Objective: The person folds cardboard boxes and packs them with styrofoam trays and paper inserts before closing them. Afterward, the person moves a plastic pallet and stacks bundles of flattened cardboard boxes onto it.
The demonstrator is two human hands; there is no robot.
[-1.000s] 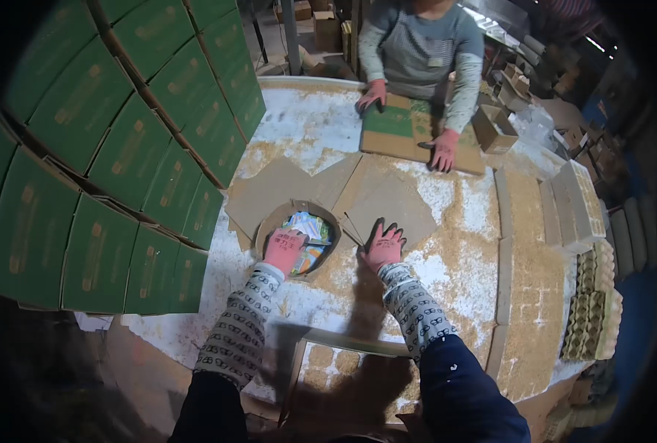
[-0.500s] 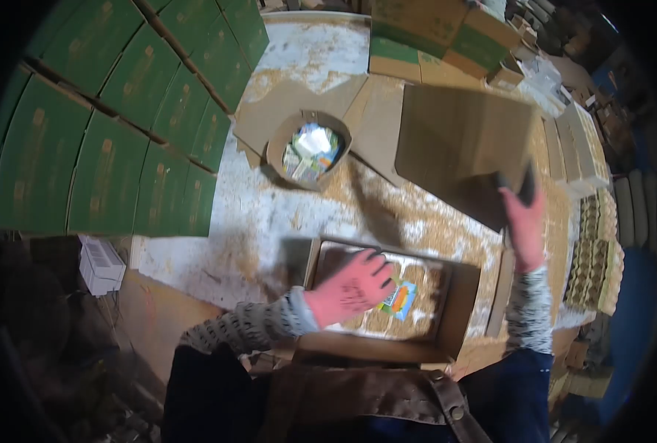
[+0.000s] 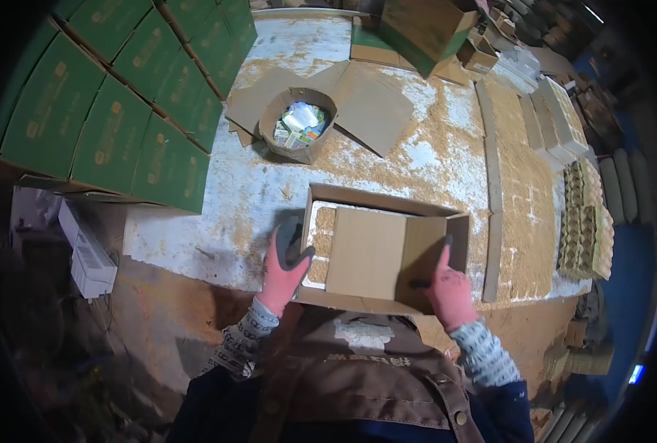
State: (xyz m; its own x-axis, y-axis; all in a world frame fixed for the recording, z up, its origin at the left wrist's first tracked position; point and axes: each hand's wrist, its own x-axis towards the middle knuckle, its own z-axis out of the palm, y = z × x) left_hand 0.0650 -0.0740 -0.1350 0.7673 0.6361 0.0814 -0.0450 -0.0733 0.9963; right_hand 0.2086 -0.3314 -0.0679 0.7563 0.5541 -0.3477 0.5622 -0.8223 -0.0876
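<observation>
Through the head camera, I watch two gloved hands at an open carton [image 3: 365, 300] in the lower centre of the frame, near the edge of a white worktable [image 3: 228, 247] dusted with tan grains. The left hand [image 3: 280, 277] stands with thumb and fingers spread wide at the carton's left end; I cannot tell how firmly it bears on the wall. The right hand [image 3: 452, 292], index finger extended and thumb well apart from it, sits at the right end over a cardboard sheet [image 3: 365, 251]. The sheet lies inside the carton, creased toward its right side, leaving a strip of grain-filled tray [image 3: 321, 255] bare at the left. I judge the sheet light, dry and fairly stiff, likely to bend first along that crease, and best handled by its edges or pressed with flat fingers. The carton looks sturdy but probably weighty with its fill, and the tray's contents may be fragile; I would take hold low on both end walls and keep it level. Above it, in the upper centre, a brown tub [image 3: 306, 153] holds colourful packets [image 3: 302, 122]; stacked green boxes [image 3: 107, 140] fill the upper left.
</observation>
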